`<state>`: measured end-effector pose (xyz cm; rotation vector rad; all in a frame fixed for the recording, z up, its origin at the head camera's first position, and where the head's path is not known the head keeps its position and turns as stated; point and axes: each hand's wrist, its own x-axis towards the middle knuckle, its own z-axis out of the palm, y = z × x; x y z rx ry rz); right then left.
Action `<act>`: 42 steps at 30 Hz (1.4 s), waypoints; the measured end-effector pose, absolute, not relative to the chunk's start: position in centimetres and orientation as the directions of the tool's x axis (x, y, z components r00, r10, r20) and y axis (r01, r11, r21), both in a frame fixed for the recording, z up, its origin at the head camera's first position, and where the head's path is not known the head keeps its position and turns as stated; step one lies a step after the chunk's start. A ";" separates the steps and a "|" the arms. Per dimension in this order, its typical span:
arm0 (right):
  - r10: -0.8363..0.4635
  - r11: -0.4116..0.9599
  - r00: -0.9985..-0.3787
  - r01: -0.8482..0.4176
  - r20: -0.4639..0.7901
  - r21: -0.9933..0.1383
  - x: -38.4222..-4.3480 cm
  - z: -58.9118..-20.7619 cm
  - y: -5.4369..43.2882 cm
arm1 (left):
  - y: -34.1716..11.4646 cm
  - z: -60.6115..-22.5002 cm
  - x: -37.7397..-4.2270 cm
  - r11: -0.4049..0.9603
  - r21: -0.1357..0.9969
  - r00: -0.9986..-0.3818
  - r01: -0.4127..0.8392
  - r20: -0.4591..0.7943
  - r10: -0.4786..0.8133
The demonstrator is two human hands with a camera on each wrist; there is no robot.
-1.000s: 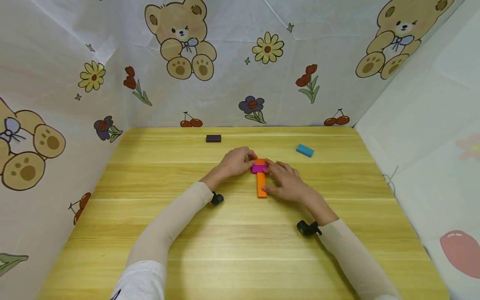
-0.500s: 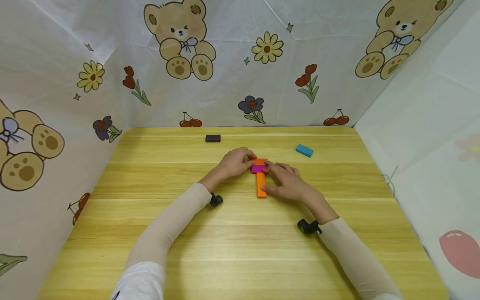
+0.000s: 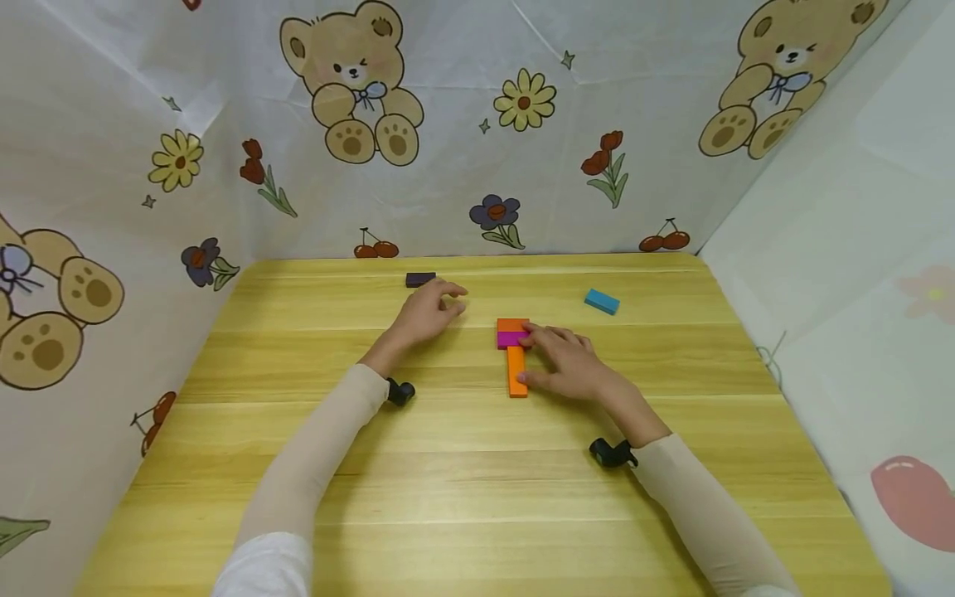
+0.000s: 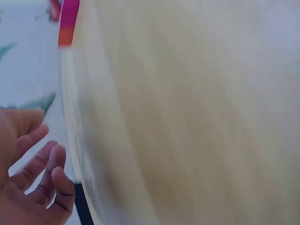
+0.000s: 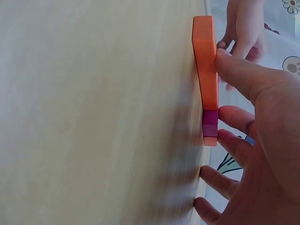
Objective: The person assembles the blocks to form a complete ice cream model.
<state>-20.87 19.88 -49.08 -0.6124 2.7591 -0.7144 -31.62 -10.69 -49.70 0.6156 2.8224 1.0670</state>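
Observation:
A long orange block (image 3: 516,375) lies lengthwise on the table, its far end meeting a magenta block (image 3: 510,341) set crosswise. Behind and against the magenta one is another orange block (image 3: 511,324). My right hand (image 3: 570,362) rests along their right side: in the right wrist view the thumb touches the long orange block and fingertips touch the magenta and far orange blocks. My left hand (image 3: 425,315) hovers, holding nothing, with loosely bent fingers, just in front of a dark block (image 3: 419,279) that it partly overlaps in the head view.
A blue block (image 3: 602,301) lies at an angle toward the back right of the wooden table (image 3: 477,497). Behind and left hangs a white cloth (image 3: 448,83) printed with bears and flowers. A white wall panel (image 3: 843,249) stands on the right.
My left hand has let go of the blocks' left side and moved left, near the dark block. The right hand stays in place on the blocks. The head view has shifted slightly.

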 end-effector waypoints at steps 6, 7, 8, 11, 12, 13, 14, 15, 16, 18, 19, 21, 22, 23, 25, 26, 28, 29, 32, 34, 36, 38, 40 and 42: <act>-0.443 0.798 -0.890 -0.338 -0.105 -0.499 -20.8 -49.1 20.2 | -13.3 -49.2 -32.9 0.678 0.693 -0.968 0.246 0.137 0.212; -0.444 0.798 -0.890 -0.339 -0.105 -0.499 -20.8 -49.1 20.2 | -13.5 -49.2 -33.1 0.676 0.698 -0.971 0.235 0.149 0.185; -0.444 0.798 -0.890 -0.339 -0.106 -0.499 -20.8 -49.1 20.2 | -13.8 -49.1 -33.3 0.675 0.703 -0.975 0.224 0.160 0.158; -0.443 0.796 -0.889 -0.331 -0.114 -0.506 -20.9 -49.2 20.2 | -14.3 -49.1 -33.7 0.692 0.695 -0.979 0.194 0.187 0.088; -0.445 0.794 -0.888 -0.332 -0.115 -0.509 -20.9 -49.2 20.1 | -14.4 -49.1 -33.8 0.695 0.696 -0.979 0.183 0.191 0.066; -0.446 0.792 -0.887 -0.331 -0.117 -0.513 -20.9 -49.2 20.1 | -14.4 -49.0 -33.9 0.701 0.693 -0.981 0.168 0.191 0.047; -0.446 0.791 -0.887 -0.330 -0.117 -0.515 -20.9 -49.2 20.1 | -14.5 -49.0 -33.9 0.707 0.690 -0.982 0.154 0.187 0.031; -0.446 0.790 -0.888 -0.330 -0.116 -0.516 -20.9 -49.2 20.1 | -14.5 -49.0 -34.0 0.711 0.690 -0.983 0.140 0.182 0.017; -0.445 0.790 -0.888 -0.329 -0.115 -0.518 -20.9 -49.1 20.1 | -14.5 -49.0 -34.0 0.714 0.689 -0.985 0.126 0.173 0.006; -0.444 0.790 -0.889 -0.331 -0.111 -0.516 -20.9 -49.2 20.1 | -14.5 -49.0 -34.1 0.721 0.685 -0.988 0.104 0.155 -0.004; -0.443 0.792 -0.890 -0.330 -0.111 -0.514 -20.9 -49.2 20.1 | -14.5 -49.0 -34.1 0.725 0.683 -0.990 0.092 0.144 -0.010; -0.439 0.795 -0.892 -0.327 -0.112 -0.511 -20.9 -49.3 20.2 | -14.4 -49.1 -34.2 0.725 0.685 -0.992 0.070 0.124 -0.022; -0.438 0.795 -0.892 -0.325 -0.113 -0.511 -20.9 -49.3 20.2 | -14.4 -49.1 -34.3 0.726 0.685 -0.993 0.059 0.114 -0.027; -0.438 0.795 -0.892 -0.325 -0.114 -0.512 -21.0 -49.4 20.3 | -14.4 -49.2 -34.3 0.729 0.683 -0.994 0.049 0.105 -0.032; -0.438 0.794 -0.891 -0.323 -0.116 -0.514 -21.0 -49.4 20.3 | -14.5 -49.2 -34.5 0.731 0.682 -0.995 0.023 0.085 -0.048; -0.437 0.793 -0.892 -0.321 -0.117 -0.517 -21.0 -49.5 20.4 | -14.5 -49.2 -34.5 0.733 0.680 -0.996 0.013 0.078 -0.054; -0.437 0.791 -0.892 -0.320 -0.114 -0.522 -21.0 -49.5 20.4 | -14.6 -49.2 -34.7 0.742 0.670 -0.996 -0.008 0.058 -0.063; -0.436 0.791 -0.893 -0.320 -0.113 -0.522 -21.0 -49.5 20.4 | -14.6 -49.3 -34.8 0.746 0.665 -0.996 -0.020 0.048 -0.069; -0.434 0.791 -0.894 -0.320 -0.109 -0.522 -21.1 -49.7 20.4 | -14.6 -49.3 -35.0 0.755 0.653 -0.996 -0.052 0.022 -0.087; -0.435 0.788 -0.894 -0.321 -0.106 -0.525 -21.1 -49.7 20.4 | -14.7 -49.3 -35.1 0.759 0.647 -0.996 -0.063 0.012 -0.093; -0.436 0.787 -0.894 -0.322 -0.105 -0.527 -21.1 -49.7 20.4 | -14.7 -49.3 -35.1 0.762 0.644 -0.996 -0.064 0.011 -0.093; -0.437 0.785 -0.893 -0.322 -0.105 -0.529 -21.1 -49.7 20.4 | -14.7 -49.2 -35.0 0.763 0.644 -0.996 -0.058 0.017 -0.090; -0.437 0.785 -0.893 -0.322 -0.106 -0.529 -21.1 -49.8 20.4 | -14.8 -49.2 -34.9 0.760 0.648 -0.996 -0.051 0.022 -0.085; -0.437 0.786 -0.893 -0.322 -0.107 -0.527 -21.2 -49.8 20.5 | -14.7 -49.1 -34.8 0.760 0.649 -0.997 -0.041 0.027 -0.078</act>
